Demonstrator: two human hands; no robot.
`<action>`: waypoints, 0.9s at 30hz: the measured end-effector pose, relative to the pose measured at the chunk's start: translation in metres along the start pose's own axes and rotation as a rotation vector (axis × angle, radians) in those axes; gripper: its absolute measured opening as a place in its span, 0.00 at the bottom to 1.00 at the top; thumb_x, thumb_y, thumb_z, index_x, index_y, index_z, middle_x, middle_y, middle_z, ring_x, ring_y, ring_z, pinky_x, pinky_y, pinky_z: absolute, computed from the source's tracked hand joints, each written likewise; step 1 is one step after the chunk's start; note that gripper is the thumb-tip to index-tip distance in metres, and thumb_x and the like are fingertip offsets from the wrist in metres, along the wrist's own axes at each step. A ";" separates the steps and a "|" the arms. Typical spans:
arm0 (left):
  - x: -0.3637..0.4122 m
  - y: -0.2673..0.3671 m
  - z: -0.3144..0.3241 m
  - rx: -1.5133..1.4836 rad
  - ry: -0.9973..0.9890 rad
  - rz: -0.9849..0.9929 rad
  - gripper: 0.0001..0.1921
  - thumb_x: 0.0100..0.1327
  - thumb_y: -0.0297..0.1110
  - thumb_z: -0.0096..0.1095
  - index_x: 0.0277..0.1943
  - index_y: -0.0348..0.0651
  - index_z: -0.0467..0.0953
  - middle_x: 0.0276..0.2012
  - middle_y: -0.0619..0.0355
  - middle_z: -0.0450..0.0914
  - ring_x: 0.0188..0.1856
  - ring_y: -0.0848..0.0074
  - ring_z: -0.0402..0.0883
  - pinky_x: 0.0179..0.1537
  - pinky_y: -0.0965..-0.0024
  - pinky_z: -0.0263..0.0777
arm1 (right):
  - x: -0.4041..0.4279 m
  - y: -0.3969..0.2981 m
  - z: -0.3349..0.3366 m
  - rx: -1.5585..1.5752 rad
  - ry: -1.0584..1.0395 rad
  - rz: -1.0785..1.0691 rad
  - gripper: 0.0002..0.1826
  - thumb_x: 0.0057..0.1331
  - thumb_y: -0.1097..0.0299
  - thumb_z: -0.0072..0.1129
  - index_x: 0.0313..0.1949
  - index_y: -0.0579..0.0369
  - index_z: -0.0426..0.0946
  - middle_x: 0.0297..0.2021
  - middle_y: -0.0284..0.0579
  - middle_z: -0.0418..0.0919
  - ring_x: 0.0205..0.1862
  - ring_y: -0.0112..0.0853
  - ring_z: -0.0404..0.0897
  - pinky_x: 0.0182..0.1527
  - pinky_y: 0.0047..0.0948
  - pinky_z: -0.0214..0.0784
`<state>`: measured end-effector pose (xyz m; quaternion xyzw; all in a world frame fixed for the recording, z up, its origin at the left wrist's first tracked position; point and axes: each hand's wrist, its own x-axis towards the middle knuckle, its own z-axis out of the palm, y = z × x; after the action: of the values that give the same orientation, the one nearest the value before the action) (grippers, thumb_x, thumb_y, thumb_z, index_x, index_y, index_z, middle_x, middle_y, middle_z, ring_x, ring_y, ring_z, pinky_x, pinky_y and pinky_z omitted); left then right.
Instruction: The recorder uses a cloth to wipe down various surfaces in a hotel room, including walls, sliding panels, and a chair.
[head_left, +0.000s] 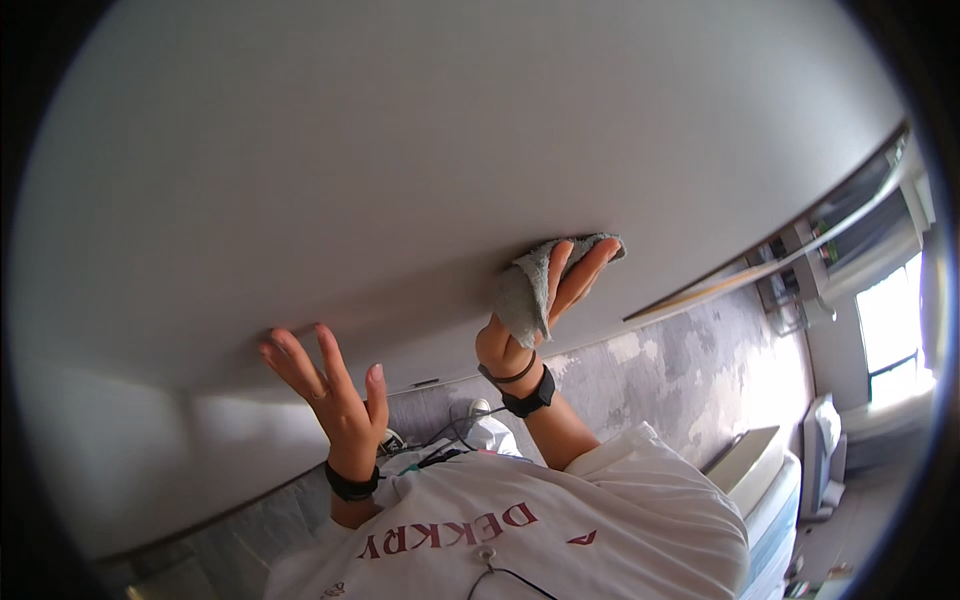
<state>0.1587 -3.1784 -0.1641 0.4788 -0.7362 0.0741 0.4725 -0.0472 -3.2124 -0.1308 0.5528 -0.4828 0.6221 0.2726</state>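
Note:
My right hand holds a grey cloth, bunched under and between the fingers, against a smooth pale wall. Part of the cloth hangs down over the back of the hand towards the wrist, which bears a black band. To the left, my left hand has its fingers spread and holds nothing; its fingertips are at the wall surface. A black band is on that wrist too.
Below are my shoes on a patterned grey floor. A bed or mattress stands at the lower right, with shelves and a bright window beyond. A dark cable hangs before my shirt.

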 end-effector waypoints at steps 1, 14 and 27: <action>-0.001 -0.007 -0.007 0.047 -0.010 -0.018 0.34 0.68 0.40 0.53 0.73 0.39 0.52 0.75 0.39 0.37 0.76 0.41 0.32 0.70 0.36 0.35 | -0.002 -0.015 0.008 0.019 0.002 -0.013 0.31 0.69 0.57 0.37 0.68 0.60 0.62 0.72 0.73 0.39 0.74 0.66 0.38 0.71 0.60 0.32; -0.040 -0.124 -0.118 0.301 0.038 -0.279 0.31 0.73 0.39 0.44 0.73 0.33 0.48 0.74 0.38 0.47 0.75 0.42 0.41 0.71 0.45 0.41 | -0.045 -0.226 0.142 0.035 -0.223 -0.404 0.27 0.58 0.71 0.48 0.59 0.39 0.78 0.64 0.32 0.70 0.54 0.20 0.70 0.51 0.30 0.55; -0.071 -0.151 -0.133 0.464 -0.096 -0.398 0.32 0.72 0.43 0.45 0.72 0.35 0.51 0.73 0.41 0.50 0.74 0.41 0.44 0.71 0.46 0.42 | -0.181 -0.210 0.171 0.010 -0.847 -1.068 0.34 0.65 0.71 0.51 0.71 0.53 0.58 0.75 0.35 0.48 0.73 0.23 0.53 0.68 0.23 0.55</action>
<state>0.3652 -3.1387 -0.1982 0.7115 -0.6129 0.1237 0.3206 0.2527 -3.2508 -0.2533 0.9123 -0.2061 0.1345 0.3272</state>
